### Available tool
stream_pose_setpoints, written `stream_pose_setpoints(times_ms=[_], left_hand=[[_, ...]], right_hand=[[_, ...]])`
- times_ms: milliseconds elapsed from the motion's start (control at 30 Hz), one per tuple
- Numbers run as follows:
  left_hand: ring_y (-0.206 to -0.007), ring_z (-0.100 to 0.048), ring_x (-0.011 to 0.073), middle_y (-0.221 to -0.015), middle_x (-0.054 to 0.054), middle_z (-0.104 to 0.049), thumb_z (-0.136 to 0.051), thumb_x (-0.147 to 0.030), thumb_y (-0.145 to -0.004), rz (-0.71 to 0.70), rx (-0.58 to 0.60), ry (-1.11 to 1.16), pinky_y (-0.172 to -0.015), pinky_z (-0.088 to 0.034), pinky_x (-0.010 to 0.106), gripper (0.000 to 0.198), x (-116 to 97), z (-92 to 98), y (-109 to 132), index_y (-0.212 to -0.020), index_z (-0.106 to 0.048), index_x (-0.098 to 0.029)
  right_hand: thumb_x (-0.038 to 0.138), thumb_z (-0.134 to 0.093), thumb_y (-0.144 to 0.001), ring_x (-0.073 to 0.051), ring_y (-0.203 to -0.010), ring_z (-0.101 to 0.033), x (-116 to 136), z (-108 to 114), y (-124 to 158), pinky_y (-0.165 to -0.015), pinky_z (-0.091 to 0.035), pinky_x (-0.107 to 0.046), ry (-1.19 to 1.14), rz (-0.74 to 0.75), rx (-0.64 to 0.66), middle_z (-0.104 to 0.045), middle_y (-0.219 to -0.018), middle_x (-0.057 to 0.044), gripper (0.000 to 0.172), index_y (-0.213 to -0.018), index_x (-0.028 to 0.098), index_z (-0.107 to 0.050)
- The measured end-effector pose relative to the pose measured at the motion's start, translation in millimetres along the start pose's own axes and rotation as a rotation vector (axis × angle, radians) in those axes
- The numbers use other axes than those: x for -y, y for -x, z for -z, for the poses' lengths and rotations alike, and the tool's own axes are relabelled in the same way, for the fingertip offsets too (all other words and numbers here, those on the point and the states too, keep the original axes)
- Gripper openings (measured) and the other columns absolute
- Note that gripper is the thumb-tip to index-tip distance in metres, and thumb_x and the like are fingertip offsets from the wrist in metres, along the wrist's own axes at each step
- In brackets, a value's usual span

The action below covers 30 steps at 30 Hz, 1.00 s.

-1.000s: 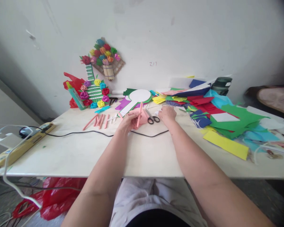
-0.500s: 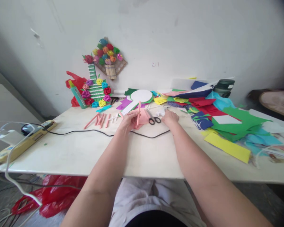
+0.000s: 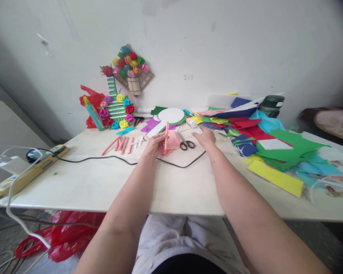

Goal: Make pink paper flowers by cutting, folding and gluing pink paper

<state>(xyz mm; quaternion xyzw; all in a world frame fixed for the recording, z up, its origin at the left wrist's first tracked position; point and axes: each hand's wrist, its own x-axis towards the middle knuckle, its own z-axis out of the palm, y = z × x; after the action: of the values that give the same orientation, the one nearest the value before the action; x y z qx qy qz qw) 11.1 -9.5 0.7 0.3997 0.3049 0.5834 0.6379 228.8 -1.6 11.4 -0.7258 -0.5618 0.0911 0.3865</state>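
Note:
My left hand [image 3: 156, 144] is closed round a rolled pink paper stick [image 3: 166, 135], held nearly upright above a pink paper sheet [image 3: 173, 141]. My right hand [image 3: 205, 137] is lifted a little off the table and grips a small white tube-like thing [image 3: 193, 124] whose tip sticks out past the fingers. Black-handled scissors [image 3: 184, 142] lie between the two hands. Several more pink rolled sticks [image 3: 120, 145] lie to the left on the white table [image 3: 103, 182].
A black cable [image 3: 103, 159] crosses the table to a glue gun [image 3: 31, 156] on a yellow board at left. Paper-flower crafts [image 3: 116, 110] lean on the wall. A white paddle-shaped cutout [image 3: 168, 118] lies behind the hands. Coloured paper sheets [image 3: 274, 152] pile up at right.
My right hand reached to the table behind the scissors, closed on the small white thing and has lifted it. My left hand has kept the pink stick nearly still.

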Motion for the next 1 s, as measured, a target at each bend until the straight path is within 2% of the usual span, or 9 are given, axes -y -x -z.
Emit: stream_pose_setpoints(times_ms=[67,133,267,467,667,767,1000], left_hand=[[-0.051,-0.056,0.008,-0.063,0.003,-0.063,-0.073,-0.018,-0.058,-0.018,0.002,-0.03,-0.045,-0.041,0.017,0.019,0,-0.5,0,-0.072,-0.063,-0.011],[-0.05,-0.055,0.0079,-0.062,0.003,-0.063,-0.075,-0.018,-0.056,-0.036,0.004,-0.064,-0.045,-0.04,0.018,0.022,-1,-0.7,0,-0.072,-0.063,-0.01],[-0.045,-0.051,0.0064,-0.057,0.001,-0.06,-0.077,-0.021,-0.054,-0.059,0.012,-0.103,-0.044,-0.038,0.018,0.025,-1,-1.1,2,-0.071,-0.063,-0.01],[-0.042,-0.049,0.0065,-0.053,0.0,-0.058,-0.076,-0.021,-0.053,-0.017,-0.015,-0.141,-0.042,-0.036,0.018,0.024,-2,-2.1,4,-0.069,-0.062,-0.01],[-0.044,-0.053,0.0096,-0.057,0.001,-0.06,-0.074,-0.018,-0.055,0.049,-0.059,-0.132,-0.039,-0.038,0.02,0.025,3,2.5,1,-0.075,-0.062,-0.011],[-0.045,-0.055,0.0109,-0.058,0.002,-0.061,-0.074,-0.017,-0.055,0.071,-0.061,-0.143,-0.037,-0.038,0.02,0.028,5,3.9,1,-0.079,-0.062,-0.011],[-0.042,-0.052,0.009,-0.055,0.0,-0.058,-0.074,-0.018,-0.057,0.06,-0.055,-0.16,-0.039,-0.039,0.02,0.024,7,5.1,-1,-0.073,-0.059,-0.011]], right_hand=[[0.032,-0.061,-0.065,-0.017,-0.061,-0.06,0,-4,0,-0.057,-0.046,-0.028,-0.295,0.017,0.063,-0.062,-0.067,-0.003,0.027,-0.088,0.018,-0.062],[0.027,-0.061,-0.063,-0.012,-0.045,-0.051,2,-6,1,-0.044,-0.041,-0.024,-0.572,0.038,0.154,-0.054,-0.055,0.002,0.022,-0.082,0.016,-0.059],[0.029,-0.065,-0.06,-0.009,-0.034,-0.041,8,-4,9,-0.033,-0.032,-0.022,-0.863,0.071,0.292,-0.049,-0.046,0.004,0.018,-0.065,0.016,-0.055],[0.042,-0.068,-0.062,-0.007,-0.03,-0.04,9,-4,16,-0.03,-0.028,-0.022,-0.915,0.092,0.457,-0.056,-0.047,0.002,0.03,-0.063,0.015,-0.056],[0.048,-0.069,-0.062,-0.006,-0.029,-0.04,1,-14,16,-0.035,-0.038,-0.021,-0.984,0.023,0.608,-0.058,-0.047,0.0,0.039,-0.073,0.013,-0.058],[0.047,-0.07,-0.063,-0.006,-0.03,-0.041,0,-16,17,-0.038,-0.041,-0.021,-1.021,-0.008,0.626,-0.061,-0.049,-0.002,0.038,-0.075,0.012,-0.058],[0.042,-0.07,-0.064,-0.007,-0.028,-0.042,0,-18,17,-0.033,-0.038,-0.021,-0.978,0.03,0.638,-0.063,-0.051,-0.005,0.035,-0.075,0.011,-0.059]])
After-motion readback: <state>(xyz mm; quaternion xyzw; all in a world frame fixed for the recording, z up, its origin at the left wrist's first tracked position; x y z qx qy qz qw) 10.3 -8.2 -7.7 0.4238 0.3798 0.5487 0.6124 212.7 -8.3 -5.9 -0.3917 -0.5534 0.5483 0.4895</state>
